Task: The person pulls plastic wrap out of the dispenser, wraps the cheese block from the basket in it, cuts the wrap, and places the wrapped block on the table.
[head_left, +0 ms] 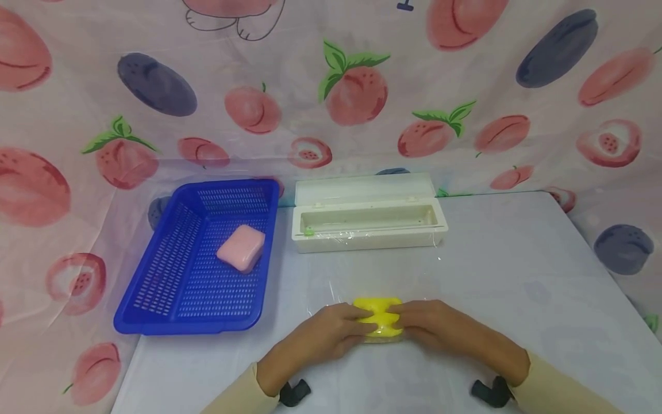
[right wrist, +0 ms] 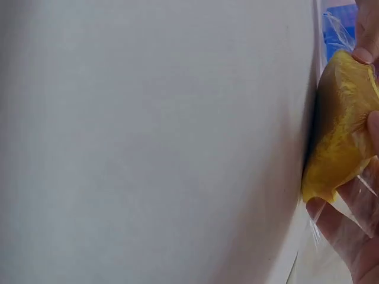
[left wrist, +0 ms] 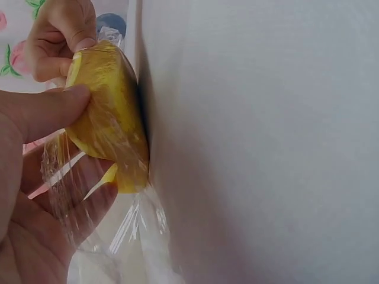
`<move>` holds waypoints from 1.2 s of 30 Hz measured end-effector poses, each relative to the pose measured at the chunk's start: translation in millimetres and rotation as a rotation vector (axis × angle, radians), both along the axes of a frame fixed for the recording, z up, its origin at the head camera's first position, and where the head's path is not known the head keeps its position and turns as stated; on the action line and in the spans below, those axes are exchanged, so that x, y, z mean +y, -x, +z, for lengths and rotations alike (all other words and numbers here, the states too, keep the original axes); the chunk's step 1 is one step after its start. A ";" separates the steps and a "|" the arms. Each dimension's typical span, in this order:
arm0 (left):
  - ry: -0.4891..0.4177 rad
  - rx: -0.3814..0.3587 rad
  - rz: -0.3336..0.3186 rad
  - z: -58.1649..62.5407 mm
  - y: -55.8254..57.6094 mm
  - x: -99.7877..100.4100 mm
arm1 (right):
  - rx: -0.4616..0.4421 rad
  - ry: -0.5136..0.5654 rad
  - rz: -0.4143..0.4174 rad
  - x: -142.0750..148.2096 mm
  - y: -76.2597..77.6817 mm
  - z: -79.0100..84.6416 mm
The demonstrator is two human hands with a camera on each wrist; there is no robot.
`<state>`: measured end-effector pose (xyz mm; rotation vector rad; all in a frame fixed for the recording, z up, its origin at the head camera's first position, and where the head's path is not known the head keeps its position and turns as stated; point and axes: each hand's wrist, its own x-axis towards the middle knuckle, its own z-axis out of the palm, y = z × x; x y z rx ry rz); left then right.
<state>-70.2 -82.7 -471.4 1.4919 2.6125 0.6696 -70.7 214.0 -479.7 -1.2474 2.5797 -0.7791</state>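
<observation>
A yellow block (head_left: 381, 316) with a wavy top lies on the table in front of me, with clear plastic film (left wrist: 121, 133) drawn around its sides. My left hand (head_left: 333, 329) holds its left end, the thumb pressing the film against the near face and the fingers at the far side. From the other end my right hand (head_left: 439, 325) grips it in the same way. Loose film (left wrist: 77, 195) hangs in folds over the left fingers in the left wrist view. In the right wrist view the block (right wrist: 343, 130) stands close against the table.
Behind the hands stands a long white box (head_left: 369, 238) with its lid raised and a small green slider (head_left: 309, 231) on the front edge. A blue basket (head_left: 188, 325) at the left holds a pink block (head_left: 241, 247). Fruit-patterned cloth (head_left: 357, 138) hangs behind the table.
</observation>
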 end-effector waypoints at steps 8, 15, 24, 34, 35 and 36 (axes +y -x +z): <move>-0.092 -0.165 0.071 -1.3 14.2 0.4 | -0.101 0.104 -0.089 5.1 15.9 1.1; -0.103 -0.273 0.195 5.1 26.0 3.1 | -0.282 0.214 -0.250 1.3 34.1 3.2; -0.130 -0.218 0.386 -1.7 45.0 19.1 | -0.249 0.253 -0.356 -6.2 51.0 2.0; -0.190 -0.243 0.482 -0.8 62.8 27.7 | -0.063 0.214 -0.441 -14.8 63.3 4.0; -0.193 -0.241 0.492 -1.2 64.0 28.9 | -0.064 0.209 -0.457 -15.8 64.4 3.7; -0.189 -0.226 0.502 -1.4 64.6 30.2 | -0.065 0.204 -0.470 -16.9 65.3 3.8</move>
